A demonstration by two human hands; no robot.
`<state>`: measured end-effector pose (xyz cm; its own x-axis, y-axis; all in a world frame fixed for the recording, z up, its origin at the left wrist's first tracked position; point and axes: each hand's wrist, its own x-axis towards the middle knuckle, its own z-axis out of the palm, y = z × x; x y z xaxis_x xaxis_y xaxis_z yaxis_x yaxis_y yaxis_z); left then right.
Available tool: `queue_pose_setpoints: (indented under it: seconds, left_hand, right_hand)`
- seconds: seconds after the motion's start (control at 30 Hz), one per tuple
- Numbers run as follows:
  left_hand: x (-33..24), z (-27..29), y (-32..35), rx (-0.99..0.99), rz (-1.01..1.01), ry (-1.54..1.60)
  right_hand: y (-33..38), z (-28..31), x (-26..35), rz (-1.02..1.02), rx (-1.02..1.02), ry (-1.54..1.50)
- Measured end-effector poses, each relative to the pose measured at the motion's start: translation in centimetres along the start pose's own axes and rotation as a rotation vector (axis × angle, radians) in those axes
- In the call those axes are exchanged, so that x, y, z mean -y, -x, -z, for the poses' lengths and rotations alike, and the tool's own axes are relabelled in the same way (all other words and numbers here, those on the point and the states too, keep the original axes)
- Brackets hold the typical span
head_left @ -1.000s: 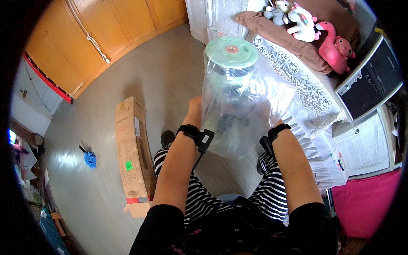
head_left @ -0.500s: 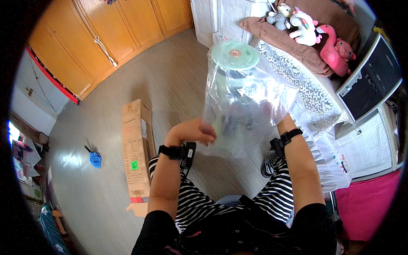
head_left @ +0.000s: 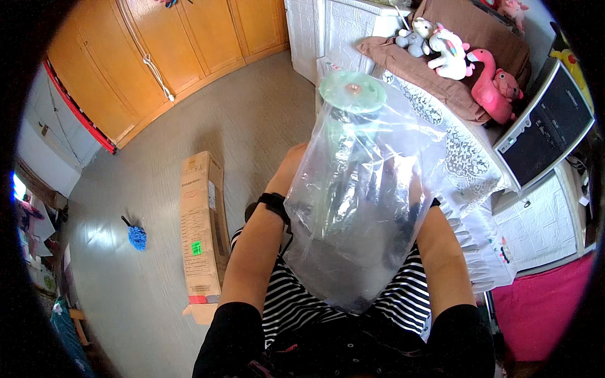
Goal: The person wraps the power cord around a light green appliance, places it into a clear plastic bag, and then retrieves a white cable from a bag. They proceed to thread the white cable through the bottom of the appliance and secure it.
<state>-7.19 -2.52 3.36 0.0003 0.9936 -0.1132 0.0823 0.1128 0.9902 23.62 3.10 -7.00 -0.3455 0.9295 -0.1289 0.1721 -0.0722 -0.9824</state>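
I hold a large clear plastic bag (head_left: 359, 252) upright in front of my chest. A pale green round disc-shaped part (head_left: 351, 92) sits at its top, with darker parts below it inside the bag. My left hand (head_left: 288, 169), with a black watch on the wrist, grips the bag's left side and is partly hidden behind it. My right hand (head_left: 392, 189) shows dimly through the plastic with fingers spread against the bag.
A long cardboard box (head_left: 203, 233) lies on the grey floor at my left, and a blue brush (head_left: 135, 235) further left. Wooden cupboards (head_left: 170, 57) line the far wall. At right stands a lace-covered table (head_left: 460, 170) with stuffed toys (head_left: 469, 63) and a dark monitor (head_left: 548, 126).
The bag has come lower and closer to my body. My left hand moved from the bag's front to its left side; my right hand now lies flat behind the plastic.
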Motion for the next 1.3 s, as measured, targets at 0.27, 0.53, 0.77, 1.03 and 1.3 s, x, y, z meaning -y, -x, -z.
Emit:
queue_pose_setpoints:
  seconds: [0.27,0.53,0.77,1.03,1.3]
  left_hand:
    - [4.9,-0.6,-3.6,-0.127,0.15,0.237]
    - [8.8,1.0,-5.7,-0.011,0.146,0.259]
    - [16.2,0.2,-8.2,0.014,0.086,0.379]
    - [17.3,-1.5,-7.0,0.092,0.091,0.389]
    - [8.6,-3.5,0.8,0.024,0.176,1.011]
  right_hand:
    - [0.2,-0.9,-1.3,-0.012,-0.005,0.072]
    - [-1.1,-1.8,-1.4,0.024,0.003,0.133]
    - [-1.2,-2.0,-1.1,0.052,0.004,0.211]
    - [-0.9,-1.4,1.2,0.255,-0.001,0.592]
    - [2.7,-3.9,6.7,-0.114,0.095,0.011]
